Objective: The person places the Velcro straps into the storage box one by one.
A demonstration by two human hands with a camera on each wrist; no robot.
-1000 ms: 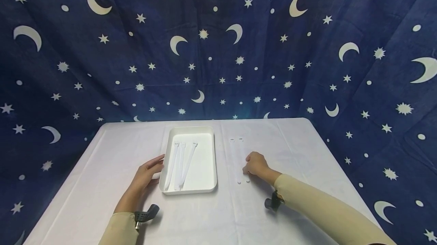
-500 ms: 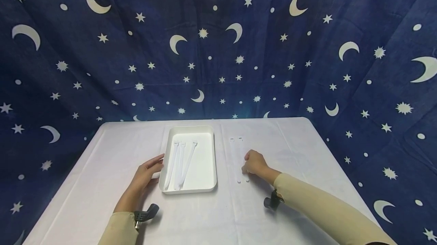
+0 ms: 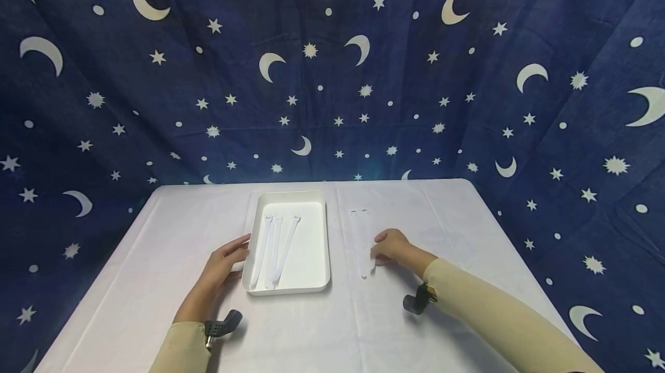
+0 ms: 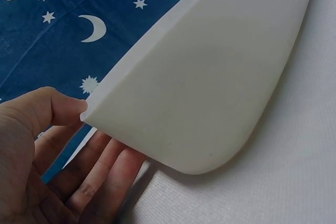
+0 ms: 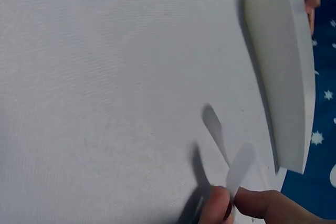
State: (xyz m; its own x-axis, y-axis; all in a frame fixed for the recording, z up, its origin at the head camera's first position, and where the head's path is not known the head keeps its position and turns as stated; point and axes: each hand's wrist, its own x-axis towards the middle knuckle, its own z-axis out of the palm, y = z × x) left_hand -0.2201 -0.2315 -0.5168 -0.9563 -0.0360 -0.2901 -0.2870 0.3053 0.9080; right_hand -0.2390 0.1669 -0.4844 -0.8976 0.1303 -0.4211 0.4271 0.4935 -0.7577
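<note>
My left hand (image 3: 220, 266) holds the left edge of a white rectangular tray (image 3: 314, 246). In the left wrist view, the thumb lies on the rim and the fingers are against the tray wall (image 4: 194, 87). My right hand (image 3: 392, 247) pinches a white flat cable tie (image 5: 241, 163) between thumb and finger near its rounded end, which is raised off the cloth. Its slotted head lies farther back. Close beside it on the left, another white cable tie (image 3: 358, 246) lies flat. Several white ties (image 3: 284, 252) lie lengthwise in the left part of the tray.
A white cloth (image 3: 415, 327) covers the table. Behind it hangs a dark blue curtain (image 3: 322, 101) with moons and stars. A dark wrist camera (image 3: 417, 302) sits on my right wrist, and another camera (image 3: 228, 323) on my left.
My right hand has pinched the right-hand cable tie and raised its rounded end, shifting it slightly left. The left hand and the tray have stayed in place.
</note>
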